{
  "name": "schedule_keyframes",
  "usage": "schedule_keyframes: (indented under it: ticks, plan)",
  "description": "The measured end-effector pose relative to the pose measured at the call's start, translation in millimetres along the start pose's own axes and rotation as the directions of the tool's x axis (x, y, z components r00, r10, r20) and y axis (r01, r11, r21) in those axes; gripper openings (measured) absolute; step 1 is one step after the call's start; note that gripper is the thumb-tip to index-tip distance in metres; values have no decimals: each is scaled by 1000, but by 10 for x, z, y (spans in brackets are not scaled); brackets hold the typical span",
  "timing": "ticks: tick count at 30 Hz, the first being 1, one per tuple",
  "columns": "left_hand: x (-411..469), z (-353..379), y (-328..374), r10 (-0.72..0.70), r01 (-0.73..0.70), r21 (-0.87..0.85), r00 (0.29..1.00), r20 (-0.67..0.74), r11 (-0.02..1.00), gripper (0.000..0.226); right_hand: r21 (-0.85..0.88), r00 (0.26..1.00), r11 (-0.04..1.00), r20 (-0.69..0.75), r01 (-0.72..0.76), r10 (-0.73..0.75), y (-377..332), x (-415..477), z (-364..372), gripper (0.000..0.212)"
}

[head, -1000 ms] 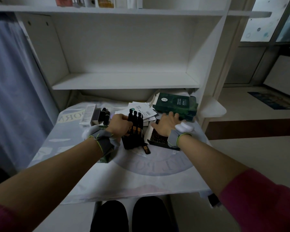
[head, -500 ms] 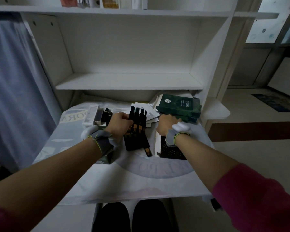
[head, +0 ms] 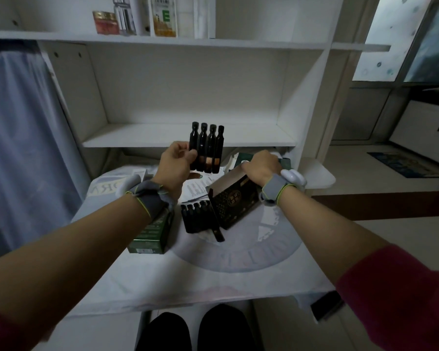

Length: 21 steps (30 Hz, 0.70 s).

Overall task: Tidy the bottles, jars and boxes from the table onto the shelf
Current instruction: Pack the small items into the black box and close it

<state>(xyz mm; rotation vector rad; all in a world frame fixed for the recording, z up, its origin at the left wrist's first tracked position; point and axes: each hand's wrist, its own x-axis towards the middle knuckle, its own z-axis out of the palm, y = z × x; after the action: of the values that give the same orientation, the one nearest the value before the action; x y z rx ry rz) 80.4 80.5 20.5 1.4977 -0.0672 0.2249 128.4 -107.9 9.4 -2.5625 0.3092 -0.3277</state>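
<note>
Four dark vials [head: 206, 148] joined side by side in a strip are held upright in the air, above the back of the desk [head: 238, 269] and in front of the edge of the lower shelf [head: 188, 138]. The left hand [head: 178, 164] grips the strip by its lower left side, thumb across the front and fingers curled behind it. Both wrists wear grey bands with a white device.

To the right and lower, the right hand [head: 261, 165] closes over the upper edge of a black patterned box [head: 235, 203], which is tilted, its near end resting on the desk. Fingers wrap over the box's far rim; how tightly cannot be told.

Between the two forearms, a second strip of dark vials [head: 197, 216] lies flat on the desk, just beside the black box on its left. A green box [head: 152, 234] lies on the desk under the left wrist. White paper leaflets [head: 195, 188] are spread behind the lying strip. Another dark green box [head: 243, 158] sits at the back right, mostly hidden by the right hand.

The lower shelf is bare where visible. The upper shelf [head: 162, 41] carries a red jar [head: 105, 22] and a few tall boxes [head: 162, 16] standing beside it.
</note>
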Motion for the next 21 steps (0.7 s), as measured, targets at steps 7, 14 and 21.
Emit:
schedule_keyframes:
  ticks: [7, 14, 21]
  plan:
    - [-123, 155, 182, 119, -137, 89, 977, 179, 987, 7, 63, 999, 997, 30, -33, 32, 150, -44, 31, 25]
    - [-93, 284, -85, 153, -283, 424, 937, 315, 860, 5, 128, 995, 988, 53, -85, 79, 368, -66, 75, 37]
    - [-18, 268, -214, 209, -335, 623, 940, 268, 707, 13, 443, 997, 896, -55, -19, 48, 477, -118, 202, 27]
